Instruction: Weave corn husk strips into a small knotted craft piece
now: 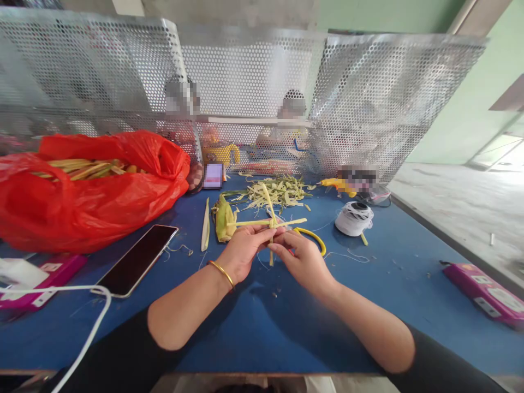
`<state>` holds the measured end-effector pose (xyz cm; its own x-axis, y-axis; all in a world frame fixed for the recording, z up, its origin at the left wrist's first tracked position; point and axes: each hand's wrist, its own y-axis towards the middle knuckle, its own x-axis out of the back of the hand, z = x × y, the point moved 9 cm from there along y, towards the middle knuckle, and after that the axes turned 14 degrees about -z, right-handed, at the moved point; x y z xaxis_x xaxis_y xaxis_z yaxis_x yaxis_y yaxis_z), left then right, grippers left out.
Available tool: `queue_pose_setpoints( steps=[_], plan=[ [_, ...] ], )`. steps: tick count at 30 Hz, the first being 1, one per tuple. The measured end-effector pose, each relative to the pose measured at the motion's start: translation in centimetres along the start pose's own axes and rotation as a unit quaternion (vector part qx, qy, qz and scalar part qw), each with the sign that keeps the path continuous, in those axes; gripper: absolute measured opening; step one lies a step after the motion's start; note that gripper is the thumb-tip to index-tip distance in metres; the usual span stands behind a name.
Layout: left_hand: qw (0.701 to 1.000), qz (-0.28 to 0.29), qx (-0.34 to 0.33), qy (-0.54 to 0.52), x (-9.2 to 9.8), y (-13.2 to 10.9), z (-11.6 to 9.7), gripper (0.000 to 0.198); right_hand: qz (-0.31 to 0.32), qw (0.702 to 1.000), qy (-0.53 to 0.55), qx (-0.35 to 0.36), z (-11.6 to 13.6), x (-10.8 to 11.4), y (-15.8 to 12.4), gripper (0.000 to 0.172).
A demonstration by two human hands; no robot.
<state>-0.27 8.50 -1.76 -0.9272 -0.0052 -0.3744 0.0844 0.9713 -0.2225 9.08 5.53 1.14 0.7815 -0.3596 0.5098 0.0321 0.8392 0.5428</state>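
My left hand and my right hand meet above the blue table, both pinching a small cross of pale green leaf strips. One strip runs sideways, another stands upright through the crossing. My left wrist wears a gold bangle. A yellow-handled scissors loop lies just behind my right hand. A folded green leaf bundle rests beside my left hand.
A red plastic bag with leaf strips fills the left. A dark phone with a white cable, pink cases, a white thread spool, leaf scraps and a perforated metal screen surround the work spot. People sit beyond the screen.
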Motion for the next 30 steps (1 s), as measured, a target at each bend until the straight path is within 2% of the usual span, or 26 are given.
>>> queue_pose_setpoints(
  steps=[5, 10, 14, 18, 20, 21, 23, 25, 26, 30],
  plan=[
    [1.000, -0.012, -0.017, 0.013, 0.1, 0.1, 0.3, 0.019, -0.011, 0.986, 0.124, -0.115, -1.9, -1.1, -0.3, 0.024],
    [0.998, -0.058, -0.026, -0.006, 1.0, 0.3, -0.2, 0.026, 0.032, 0.974, 0.188, -0.123, -0.9, -1.2, -0.4, 0.027],
    [0.996, -0.081, -0.027, 0.001, 1.5, 0.4, -0.2, 0.028, 0.065, 0.971, 0.198, -0.115, -0.3, -1.4, -0.4, 0.026],
    [0.996, -0.082, -0.015, 0.003, 1.6, 0.5, -0.2, 0.025, 0.092, 0.979, 0.168, -0.067, 0.4, -1.4, -0.4, 0.029],
    [0.998, -0.068, 0.009, 0.005, 1.5, 0.6, -0.1, 0.019, 0.093, 0.989, 0.110, -0.018, 0.9, -0.8, -0.3, 0.031],
    [0.998, -0.062, 0.020, 0.005, 1.5, 0.6, -0.1, 0.015, 0.074, 0.995, 0.066, 0.016, 1.2, -0.2, -0.1, 0.032],
    [0.998, -0.053, 0.031, 0.007, 1.5, 0.6, -0.3, 0.009, -0.012, 0.994, -0.037, 0.102, 2.3, 1.8, 0.5, 0.028],
    [0.998, -0.042, 0.037, 0.014, 1.4, 0.5, -0.4, 0.009, -0.095, 0.973, -0.122, 0.172, 3.3, 3.5, 0.7, 0.021],
    [0.998, -0.035, 0.038, 0.023, 1.3, 0.4, -0.3, 0.011, -0.106, 0.965, -0.148, 0.188, 3.4, 3.6, 0.8, 0.018],
    [0.996, -0.032, 0.009, 0.087, 1.1, 0.4, 0.1, 0.019, -0.009, 0.965, -0.182, 0.189, 2.2, 1.3, 0.7, 0.022]
  ],
)
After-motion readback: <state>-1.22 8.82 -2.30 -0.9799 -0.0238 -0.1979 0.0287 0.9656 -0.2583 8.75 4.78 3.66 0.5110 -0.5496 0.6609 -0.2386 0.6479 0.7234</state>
